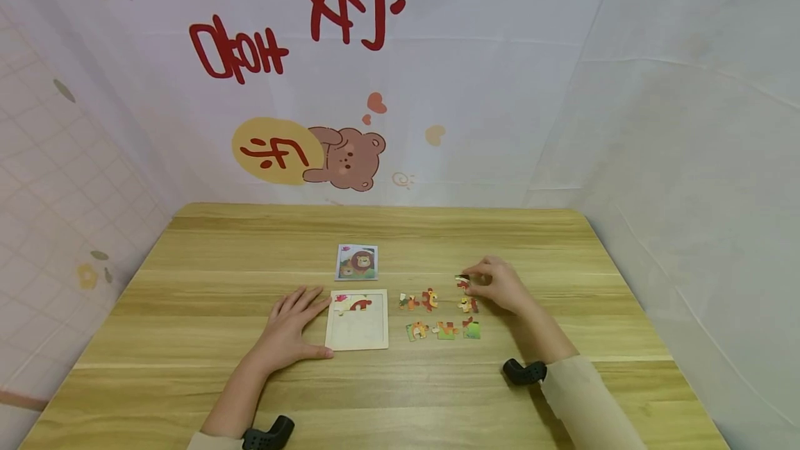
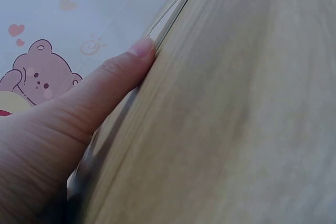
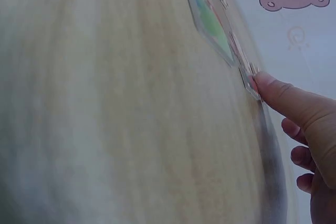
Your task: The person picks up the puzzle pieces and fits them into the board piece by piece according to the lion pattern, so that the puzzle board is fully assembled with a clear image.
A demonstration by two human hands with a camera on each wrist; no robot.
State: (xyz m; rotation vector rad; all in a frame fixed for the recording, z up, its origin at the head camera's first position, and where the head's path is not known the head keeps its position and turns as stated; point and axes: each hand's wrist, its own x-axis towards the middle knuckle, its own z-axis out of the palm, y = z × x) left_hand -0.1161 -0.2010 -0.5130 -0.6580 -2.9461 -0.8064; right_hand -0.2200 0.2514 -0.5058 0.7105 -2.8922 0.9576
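Flat, brightly printed jigsaw pieces (image 1: 471, 331) lie loose on the pale wood-grain counter (image 1: 375, 394), right of the square cream tray (image 1: 357, 328). My left hand (image 1: 284, 332) rests with spread fingers against the tray's left edge; if it slackened, the tray might slide. Farther out, my right hand's (image 1: 503, 288) fingers pinch a small red-and-dark piece (image 1: 462, 284); a careless lift could nudge its yellow-and-red neighbour (image 1: 466, 305). Beyond lies a lion picture card (image 1: 357, 262).
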